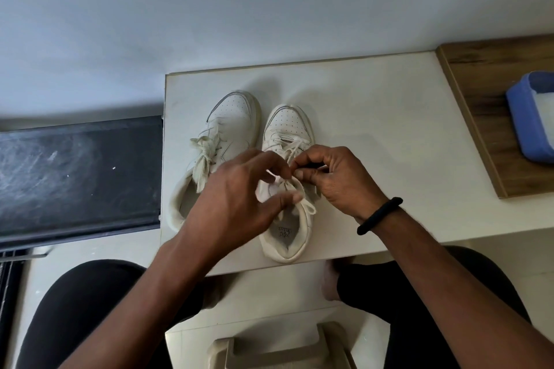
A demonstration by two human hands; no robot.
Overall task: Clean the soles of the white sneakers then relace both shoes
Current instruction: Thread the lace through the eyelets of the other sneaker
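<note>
Two white leather sneakers with perforated toes stand side by side, soles down, toes pointing away from the person, on a pale white rectangular tabletop (374, 129). The left sneaker (230, 126) is laced, with a bow of cream lace (204, 159) lying over its tongue. The right sneaker (288, 126) is nearer the table's front edge. Both hands are over its throat. The left hand (239, 198), fingers curled and slightly blurred, pinches the flat white lace (310, 207) between thumb and forefinger above the tongue. The right hand (332, 180) pinches the same lace just beside it, fingertips nearly touching the left's, and one loose end trails over the collar. A black band (379, 215) is on the right wrist. To the right, a blue plastic tub (523, 126) sits on a brown wooden board (479, 84). A dark dusty panel (78, 177) lies left of the table.
</note>
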